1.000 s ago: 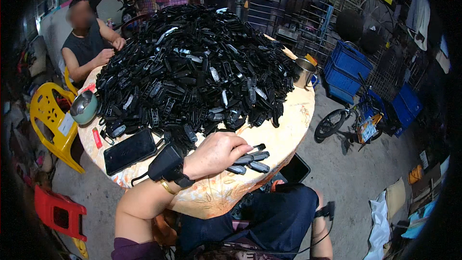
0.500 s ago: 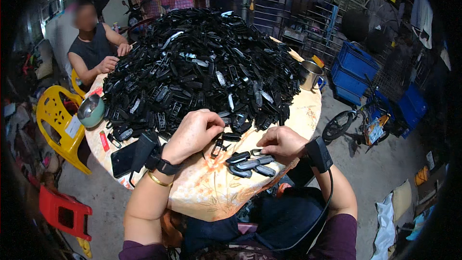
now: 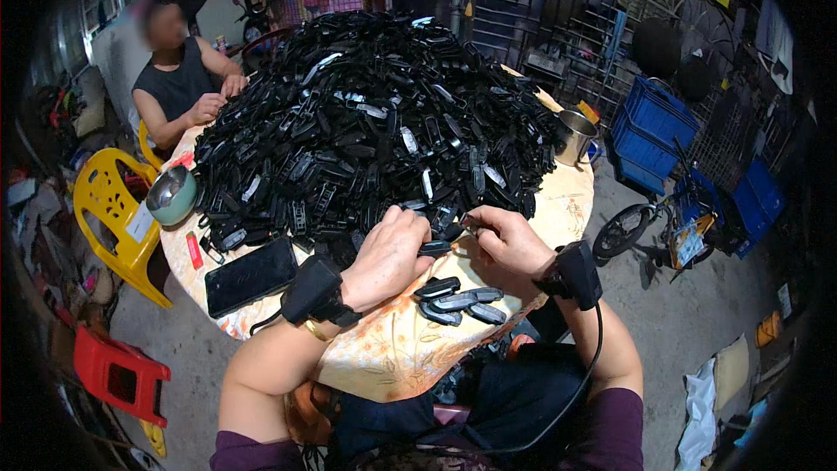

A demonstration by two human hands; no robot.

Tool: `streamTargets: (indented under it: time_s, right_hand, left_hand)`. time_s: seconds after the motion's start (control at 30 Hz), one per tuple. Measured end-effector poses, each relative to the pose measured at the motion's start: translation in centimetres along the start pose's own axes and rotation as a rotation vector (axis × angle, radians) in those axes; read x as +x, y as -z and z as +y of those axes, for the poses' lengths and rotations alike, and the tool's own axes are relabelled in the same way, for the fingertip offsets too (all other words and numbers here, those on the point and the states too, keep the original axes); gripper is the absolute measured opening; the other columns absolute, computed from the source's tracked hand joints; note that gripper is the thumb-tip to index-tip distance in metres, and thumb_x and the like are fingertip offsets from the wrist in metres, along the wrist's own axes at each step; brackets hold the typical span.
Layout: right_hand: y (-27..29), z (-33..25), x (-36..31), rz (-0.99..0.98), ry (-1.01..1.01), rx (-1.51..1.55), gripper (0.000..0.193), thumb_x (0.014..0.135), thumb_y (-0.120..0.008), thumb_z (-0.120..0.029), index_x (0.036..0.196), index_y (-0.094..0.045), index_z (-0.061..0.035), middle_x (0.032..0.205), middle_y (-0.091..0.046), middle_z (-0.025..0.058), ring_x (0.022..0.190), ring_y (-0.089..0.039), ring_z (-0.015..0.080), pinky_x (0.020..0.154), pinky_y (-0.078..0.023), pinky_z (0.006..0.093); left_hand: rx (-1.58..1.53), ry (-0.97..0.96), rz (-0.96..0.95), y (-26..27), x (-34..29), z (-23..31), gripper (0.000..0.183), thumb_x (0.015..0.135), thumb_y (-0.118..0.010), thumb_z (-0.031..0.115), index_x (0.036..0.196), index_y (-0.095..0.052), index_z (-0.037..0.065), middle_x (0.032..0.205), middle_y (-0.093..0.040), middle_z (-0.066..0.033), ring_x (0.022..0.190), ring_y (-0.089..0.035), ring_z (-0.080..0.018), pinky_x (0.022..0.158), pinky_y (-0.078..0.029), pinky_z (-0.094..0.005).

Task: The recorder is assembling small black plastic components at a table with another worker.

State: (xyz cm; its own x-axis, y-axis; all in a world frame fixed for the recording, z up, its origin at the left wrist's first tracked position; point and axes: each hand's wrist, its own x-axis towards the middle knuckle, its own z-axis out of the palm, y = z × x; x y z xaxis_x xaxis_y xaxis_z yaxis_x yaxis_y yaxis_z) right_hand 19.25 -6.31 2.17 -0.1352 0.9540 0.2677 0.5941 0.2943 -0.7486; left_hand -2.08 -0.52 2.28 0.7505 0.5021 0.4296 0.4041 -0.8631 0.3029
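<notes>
A heap of black oblong plastic pieces (image 3: 366, 131) covers most of the round table. At its near edge, my left hand (image 3: 391, 253) is closed, with a black plastic piece (image 3: 435, 248) at its fingertips. Just to the right, my right hand (image 3: 508, 242) pinches at the edge of the heap; whatever small dark thing is between its fingers is too hard to make out. Closer to me, several black and grey oblong pieces (image 3: 458, 301) lie in a small group on the patterned tablecloth (image 3: 384, 353). Both wrists wear black strapped devices.
A black phone (image 3: 251, 276), a red lighter (image 3: 193, 250) and a green bowl (image 3: 172, 196) are at the table's left. A metal mug (image 3: 573, 138) stands right. Across the left side, another person (image 3: 179, 83) handles the heap. Yellow chair (image 3: 113, 218), red stool (image 3: 118, 375) and blue crates (image 3: 654, 131) stand around.
My left hand has shifted right, uncovering more of the phone. My right hand has moved up from the small group to the heap's edge, nearer my left. The view has shifted slightly.
</notes>
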Motion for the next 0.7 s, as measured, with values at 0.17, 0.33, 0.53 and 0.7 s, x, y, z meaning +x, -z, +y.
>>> streamTargets:
  time_s: [0.17,0.33,0.53,0.7]
  right_hand:
    - [-2.3,-1.0,-0.2,0.335,0.063,-0.118,0.026,0.078,-0.049,-0.003,0.102,-0.059,0.0022,0.090,-0.061,0.0201,0.081,-0.061,0.0341,0.073,-0.050,0.0355]
    - [-3.5,-2.9,-0.7,0.322,0.242,-0.173,0.034,0.084,-0.049,-0.005,0.116,-0.049,0.0034,0.083,-0.052,0.0191,0.075,-0.054,0.0360,0.066,-0.045,0.0407]
    - [-3.6,-2.6,-0.9,0.313,0.239,0.109,0.030,0.088,-0.052,-0.009,0.115,-0.054,0.0039,0.089,-0.057,0.0149,0.078,-0.059,0.0240,0.069,-0.046,0.0309]
    - [-3.5,-3.6,-1.0,0.419,0.281,0.076,0.031,0.080,-0.063,-0.005,0.110,-0.059,0.0036,0.091,-0.062,0.0158,0.082,-0.062,0.0234,0.070,-0.048,0.0282]
  left_hand:
    - [-0.401,0.134,-0.022,0.6,0.3,1.2,0.025,0.072,-0.072,0.012,0.087,-0.055,0.000,0.073,-0.054,-0.0090,0.067,-0.054,-0.0186,0.061,-0.045,-0.0294]
    - [-1.200,0.393,0.079,-1.1,0.2,0.6,0.031,0.079,-0.065,0.001,0.104,-0.047,0.001,0.092,-0.054,-0.0023,0.080,-0.055,-0.0058,0.070,-0.048,-0.0200]
    - [-1.619,0.537,0.168,-0.4,0.5,0.5,0.035,0.080,-0.063,-0.003,0.112,-0.051,-0.001,0.094,-0.061,-0.0072,0.083,-0.060,-0.0105,0.076,-0.051,-0.0214]
    - [-1.368,0.403,0.230,-0.4,0.2,0.5,0.031,0.080,-0.063,-0.002,0.110,-0.056,-0.002,0.092,-0.063,-0.0062,0.080,-0.060,-0.0093,0.075,-0.050,-0.0213]
